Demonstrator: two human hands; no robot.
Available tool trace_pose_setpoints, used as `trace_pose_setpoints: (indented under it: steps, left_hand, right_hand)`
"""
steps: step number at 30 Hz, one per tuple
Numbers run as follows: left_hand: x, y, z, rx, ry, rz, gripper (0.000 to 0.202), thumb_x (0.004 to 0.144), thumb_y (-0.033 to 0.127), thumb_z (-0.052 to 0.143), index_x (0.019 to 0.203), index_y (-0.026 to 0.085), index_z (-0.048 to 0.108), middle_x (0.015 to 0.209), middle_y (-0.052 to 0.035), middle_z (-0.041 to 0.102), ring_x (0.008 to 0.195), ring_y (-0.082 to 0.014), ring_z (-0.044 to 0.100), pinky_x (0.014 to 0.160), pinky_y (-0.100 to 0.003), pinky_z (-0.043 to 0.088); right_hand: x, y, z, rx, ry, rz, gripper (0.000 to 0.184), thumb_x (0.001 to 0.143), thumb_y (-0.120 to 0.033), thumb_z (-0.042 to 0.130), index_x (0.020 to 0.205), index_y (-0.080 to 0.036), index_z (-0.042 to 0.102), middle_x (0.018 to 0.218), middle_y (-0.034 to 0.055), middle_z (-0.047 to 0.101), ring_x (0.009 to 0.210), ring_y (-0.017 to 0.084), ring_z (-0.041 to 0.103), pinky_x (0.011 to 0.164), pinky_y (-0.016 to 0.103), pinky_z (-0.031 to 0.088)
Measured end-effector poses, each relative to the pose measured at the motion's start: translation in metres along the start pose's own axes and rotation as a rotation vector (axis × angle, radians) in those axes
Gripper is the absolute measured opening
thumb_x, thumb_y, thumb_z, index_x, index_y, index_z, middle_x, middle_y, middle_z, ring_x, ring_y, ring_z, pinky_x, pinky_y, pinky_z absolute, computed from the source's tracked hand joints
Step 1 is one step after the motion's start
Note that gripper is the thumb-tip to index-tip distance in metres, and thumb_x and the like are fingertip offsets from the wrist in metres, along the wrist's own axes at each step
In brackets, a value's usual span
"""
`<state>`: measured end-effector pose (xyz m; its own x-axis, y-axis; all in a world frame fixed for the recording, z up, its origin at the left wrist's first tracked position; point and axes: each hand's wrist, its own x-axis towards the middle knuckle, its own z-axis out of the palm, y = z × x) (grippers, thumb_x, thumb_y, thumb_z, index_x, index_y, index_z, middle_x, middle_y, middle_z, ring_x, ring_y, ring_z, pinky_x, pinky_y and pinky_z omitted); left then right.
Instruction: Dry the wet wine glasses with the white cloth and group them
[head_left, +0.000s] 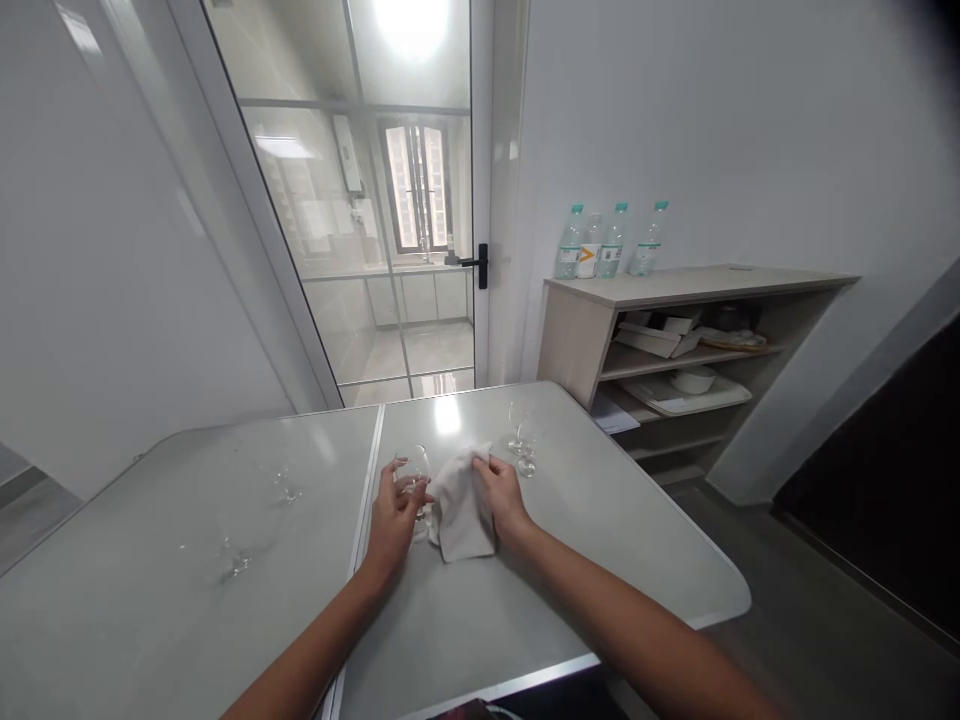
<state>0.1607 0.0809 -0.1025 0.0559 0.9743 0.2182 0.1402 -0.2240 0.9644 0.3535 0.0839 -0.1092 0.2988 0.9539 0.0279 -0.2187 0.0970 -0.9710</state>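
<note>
- The left hand (396,512) grasps a clear stemmed glass (412,463), fingers wrapped about the bowl, which is upright with its rim uppermost; whether its foot rests on the table or is just off it, I cannot tell.
- The right hand (505,496) pinches the top edge of a white cloth (463,512) between thumb and fingers, and the rest hangs down beside the glass.
- The cloth's left edge meets or overlaps the glass; no cloth shows plainly inside the bowl.
- With glass and cloth side by side, I judge the work on this glass to be under way and unfinished.
- Just beyond the right hand, two more glasses (527,458) stand close together on the right half of the table (600,530).
- Across the metal seam (363,500), on the left half, are other glasses (237,562), too faint to count surely or tell upright from lying.
- Those two groups may be finished and waiting ones, but nothing visible shows which is which, so what is left stays uncertain.
- Farther off, plastic bottles (613,242) stand on a shelf unit (576,325).
</note>
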Motion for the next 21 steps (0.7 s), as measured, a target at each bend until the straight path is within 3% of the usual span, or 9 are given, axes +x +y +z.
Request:
trace_pose_setpoints:
  steps: [3,5,8,12,14,16,21]
  left_hand:
    - [0.0,0.001,-0.002,0.288,0.012,0.137,0.058,0.087,0.056,0.066,0.134,0.025,0.05,0.092,-0.0027,0.07,0.065,-0.0168,0.068,0.067,-0.031,0.055]
    - [-0.001,0.0,-0.002,0.461,-0.011,0.221,0.057,0.087,0.055,0.067,0.133,0.026,0.053,0.09,-0.0017,0.07,0.061,-0.0155,0.063,0.066,-0.031,0.053]
    - [-0.001,-0.005,-0.002,0.627,-0.073,0.281,0.057,0.088,0.053,0.066,0.136,0.026,0.052,0.092,-0.0016,0.072,0.06,-0.0151,0.062,0.066,-0.031,0.052]
    - [0.0,-0.014,-0.003,0.749,-0.112,0.317,0.056,0.089,0.051,0.065,0.137,0.025,0.054,0.094,-0.0014,0.073,0.061,-0.0148,0.064,0.065,-0.028,0.05]
    - [0.002,-0.017,-0.005,0.782,-0.108,0.341,0.056,0.089,0.051,0.065,0.138,0.024,0.055,0.094,-0.0017,0.074,0.061,-0.0146,0.065,0.063,-0.027,0.049]
    - [0.003,-0.02,-0.007,0.819,-0.105,0.386,0.057,0.089,0.052,0.066,0.139,0.024,0.056,0.091,-0.0021,0.075,0.061,-0.015,0.066,0.063,-0.026,0.049]
    - [0.004,-0.022,-0.014,0.822,-0.112,0.531,0.058,0.092,0.05,0.064,0.142,0.02,0.055,0.087,-0.0027,0.076,0.057,-0.0126,0.064,0.062,-0.024,0.047]
  right_hand:
    - [0.003,-0.005,-0.006,-0.112,0.122,-0.177,0.03,0.087,-0.046,0.061,0.081,-0.018,0.069,0.075,0.0009,0.064,0.073,0.018,0.055,0.069,0.028,0.044]
    - [0.002,-0.008,-0.006,-0.16,0.107,-0.261,0.028,0.089,-0.043,0.06,0.087,-0.018,0.073,0.082,0.0024,0.067,0.082,0.02,0.059,0.075,0.029,0.046]
    - [-0.004,-0.009,-0.002,-0.226,-0.018,-0.369,0.024,0.089,-0.037,0.061,0.094,-0.02,0.077,0.098,0.0053,0.071,0.095,0.022,0.063,0.086,0.031,0.048]
    - [-0.013,-0.008,0.003,-0.283,-0.198,-0.395,0.031,0.092,-0.035,0.058,0.11,-0.018,0.077,0.103,0.0074,0.075,0.093,0.022,0.067,0.087,0.034,0.051]
    - [-0.016,-0.009,0.003,-0.301,-0.216,-0.386,0.038,0.093,-0.035,0.058,0.126,-0.02,0.07,0.108,0.0075,0.076,0.094,0.023,0.069,0.088,0.036,0.052]
    - [-0.018,-0.013,0.001,-0.319,-0.259,-0.377,0.046,0.095,-0.037,0.057,0.138,-0.022,0.059,0.1,0.0062,0.076,0.091,0.023,0.069,0.087,0.037,0.052]
    - [-0.014,-0.02,-0.01,-0.269,-0.618,-0.376,0.07,0.096,-0.045,0.058,0.155,-0.023,0.026,0.089,0.0009,0.068,0.077,0.018,0.058,0.076,0.031,0.046]
